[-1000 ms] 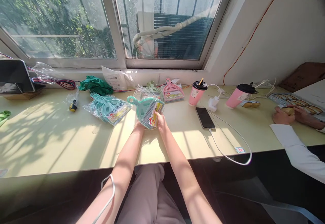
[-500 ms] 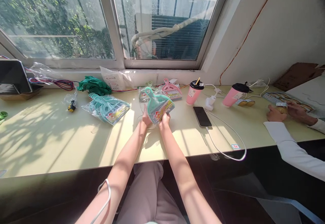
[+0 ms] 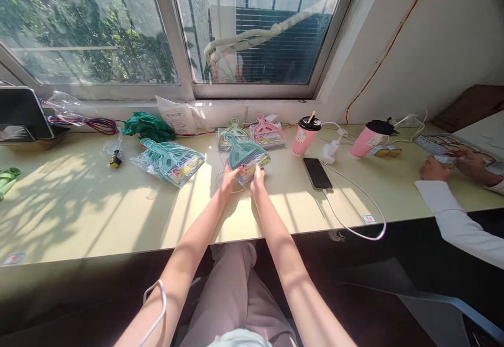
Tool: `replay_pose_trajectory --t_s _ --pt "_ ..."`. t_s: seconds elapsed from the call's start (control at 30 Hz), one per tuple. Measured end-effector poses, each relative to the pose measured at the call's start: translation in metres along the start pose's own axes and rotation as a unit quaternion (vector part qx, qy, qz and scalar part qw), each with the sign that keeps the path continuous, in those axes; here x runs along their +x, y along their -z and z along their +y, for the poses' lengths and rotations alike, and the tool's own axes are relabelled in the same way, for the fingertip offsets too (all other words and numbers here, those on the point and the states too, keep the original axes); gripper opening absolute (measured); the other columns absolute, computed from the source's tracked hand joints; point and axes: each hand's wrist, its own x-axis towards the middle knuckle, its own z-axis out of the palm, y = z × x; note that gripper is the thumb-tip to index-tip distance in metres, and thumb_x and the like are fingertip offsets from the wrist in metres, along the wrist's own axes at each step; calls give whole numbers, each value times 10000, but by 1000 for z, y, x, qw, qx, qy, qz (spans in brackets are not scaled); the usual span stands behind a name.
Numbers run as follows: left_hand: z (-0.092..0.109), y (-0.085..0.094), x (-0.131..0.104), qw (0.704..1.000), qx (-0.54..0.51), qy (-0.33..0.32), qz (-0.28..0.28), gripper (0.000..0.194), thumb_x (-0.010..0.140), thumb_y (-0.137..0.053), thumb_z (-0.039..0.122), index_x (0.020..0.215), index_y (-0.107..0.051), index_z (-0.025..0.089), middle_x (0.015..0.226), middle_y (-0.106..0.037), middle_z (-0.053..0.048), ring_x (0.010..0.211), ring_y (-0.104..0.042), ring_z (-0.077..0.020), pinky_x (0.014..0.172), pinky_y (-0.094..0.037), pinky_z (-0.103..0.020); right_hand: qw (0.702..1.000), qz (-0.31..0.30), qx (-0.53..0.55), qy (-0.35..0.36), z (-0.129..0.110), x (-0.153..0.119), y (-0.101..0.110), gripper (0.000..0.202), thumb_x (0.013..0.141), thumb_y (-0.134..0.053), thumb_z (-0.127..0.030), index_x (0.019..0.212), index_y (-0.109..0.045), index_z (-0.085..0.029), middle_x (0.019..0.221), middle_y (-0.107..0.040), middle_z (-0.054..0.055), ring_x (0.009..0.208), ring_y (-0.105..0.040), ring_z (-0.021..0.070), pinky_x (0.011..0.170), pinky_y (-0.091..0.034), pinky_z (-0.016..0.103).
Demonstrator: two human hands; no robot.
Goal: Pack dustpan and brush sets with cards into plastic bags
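Between my hands is a teal mini dustpan and brush set in clear wrap with a printed card. My left hand grips its lower left edge. My right hand grips the lower right part, thumb on top. Just behind it lie a pink dustpan set and a light green dustpan set. To the left, several teal dustpan sets overlap in a wrapped pile.
Rightward are a phone on a white cable, a charger, and two pink cups. A co-worker's hands hold a small item at far right. A screwdriver and green cloth lie left.
The held dustpan set has gone from raised and tilted to lower and flatter, close to the table. My left fingers now show on its front. The view has shifted slightly.
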Motion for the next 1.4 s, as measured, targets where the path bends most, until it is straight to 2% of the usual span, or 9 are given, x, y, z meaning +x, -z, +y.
replay_pose_trajectory --t_s 0.13,0.23,0.43,0.67,0.83,1.0,1.2,1.3,1.4 --pt "12 10 7 998 23 -25 49 630 712 -826 166 1324 -678 180 1129 -793 -75 1286 -634 -315 1125 -432 -446 996 -57 21 -68 -10 -9 -13 180 787 -631 -241 944 -545 -250 867 -752 -3 912 -755 199 874 -636 368" --pt "16 15 8 998 39 -29 29 539 701 -846 178 1222 -717 127 1074 -792 -104 1249 -636 -339 1119 -432 -462 995 -80 6 -59 -18 -16 -15 262 751 -643 -157 976 -551 -253 937 -769 -3 971 -751 194 888 -628 354" --pt "15 14 3 994 36 104 -11 218 737 -821 117 947 -766 133 979 -788 -122 1296 -619 -398 1157 -408 -521 996 -87 11 10 -33 -24 -12 395 720 -751 -114 1069 -603 -224 1014 -783 12 972 -744 170 910 -607 315" --pt "24 -4 -8 992 -89 59 -68 483 941 -729 365 1392 -677 199 1206 -775 -85 1396 -576 -349 1170 -444 -493 996 -59 56 38 -36 -24 -15 413 744 -732 -105 1121 -612 -225 1093 -789 24 1035 -743 166 1012 -579 346" --pt "16 -1 -14 989 -36 108 -90 499 816 -826 188 1304 -722 179 1318 -738 -104 1385 -573 -377 1125 -485 -507 996 -80 0 46 -33 -20 -8 432 726 -800 -174 1113 -611 -212 1099 -781 45 1047 -730 184 987 -586 359" --pt "14 1 -14 975 -22 169 -142 511 727 -897 245 1215 -767 170 1339 -728 -124 1313 -628 -355 1039 -535 -443 992 -112 3 53 -37 -11 1 485 688 -856 -252 1106 -613 -219 1131 -781 66 1078 -725 221 1018 -580 391" --pt "17 -4 -8 995 -49 79 -31 246 776 -853 197 1005 -779 144 1036 -793 -84 1054 -719 -250 926 -521 -334 987 -150 -21 52 -32 -11 0 567 644 -870 -245 1150 -614 -243 1117 -779 38 1055 -727 222 1032 -583 413" --pt "17 -2 -10 995 -34 94 -16 199 742 -851 135 924 -772 154 935 -788 -64 933 -727 -225 831 -519 -306 988 -142 -42 38 -27 -14 -3 559 644 -852 -223 1149 -617 -264 1098 -773 18 1032 -728 200 1012 -596 384" --pt "19 -3 -14 996 -19 90 -17 270 739 -851 140 996 -773 171 991 -792 -60 966 -735 -224 833 -524 -303 993 -107 -37 31 -26 -16 -4 545 638 -830 -198 1138 -616 -244 1074 -775 30 1008 -730 200 950 -616 361"
